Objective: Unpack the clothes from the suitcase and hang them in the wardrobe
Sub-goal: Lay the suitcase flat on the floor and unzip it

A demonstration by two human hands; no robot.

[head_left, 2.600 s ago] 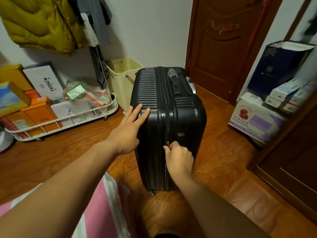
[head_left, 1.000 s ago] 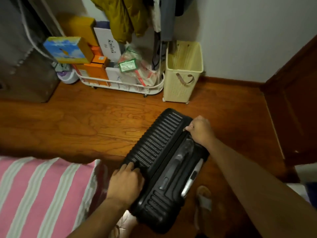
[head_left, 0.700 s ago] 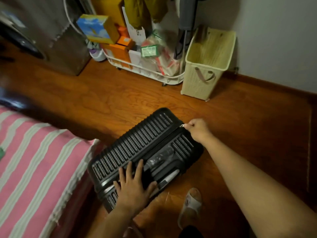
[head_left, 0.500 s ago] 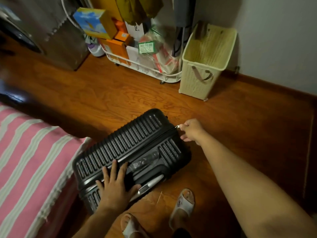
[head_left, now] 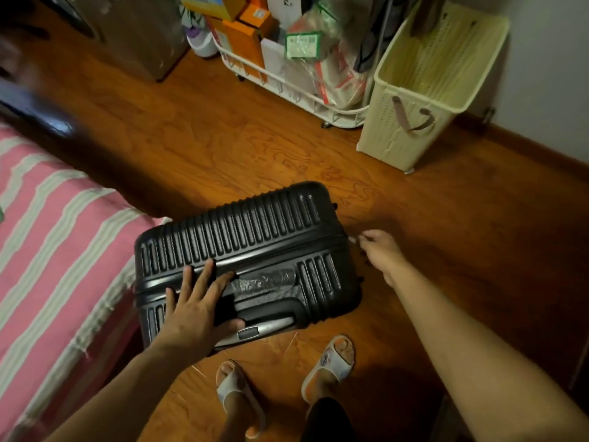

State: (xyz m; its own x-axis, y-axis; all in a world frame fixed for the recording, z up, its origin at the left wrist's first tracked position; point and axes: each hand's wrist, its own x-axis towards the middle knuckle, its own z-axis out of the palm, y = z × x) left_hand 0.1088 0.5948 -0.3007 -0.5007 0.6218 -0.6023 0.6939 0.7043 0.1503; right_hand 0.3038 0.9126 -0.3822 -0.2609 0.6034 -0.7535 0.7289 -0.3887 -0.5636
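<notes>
On the upper side of a black suitcase [head_left: 255, 237], the left hand [head_left: 197, 314] lies flat with fingers spread, palm pressed against the ribbed shell just beside the silver pull handle [head_left: 255, 330]. A carry handle wrapped in clear plastic [head_left: 264, 279] sits just past its fingertips. At the suitcase's right end, the right hand [head_left: 381, 253] pinches a small pale zipper pull [head_left: 352, 240] between thumb and fingers, at the seam that runs the length of the case. Whether the zip is open along that seam cannot be told.

The suitcase lies on its side on a wooden floor [head_left: 223, 145], its left end touching the edge of a bed [head_left: 54, 250] covered in a pink and pale striped cloth. It is closed, and no clothes show.

Below the suitcase, the person's two feet in pale slippers [head_left: 331, 362] stand on the floor, close to the case.

Farther off, near the wall, a cream plastic basket [head_left: 424, 90] with a brown strap handle stands on the floor. Just left of it is a white wire cart [head_left: 287, 90] holding orange boxes [head_left: 245, 43] and plastic-wrapped packets [head_left: 331, 68]. Left of the cart stands a dull brown cabinet [head_left: 137, 30], with a small white and purple container [head_left: 202, 43] between them.
</notes>
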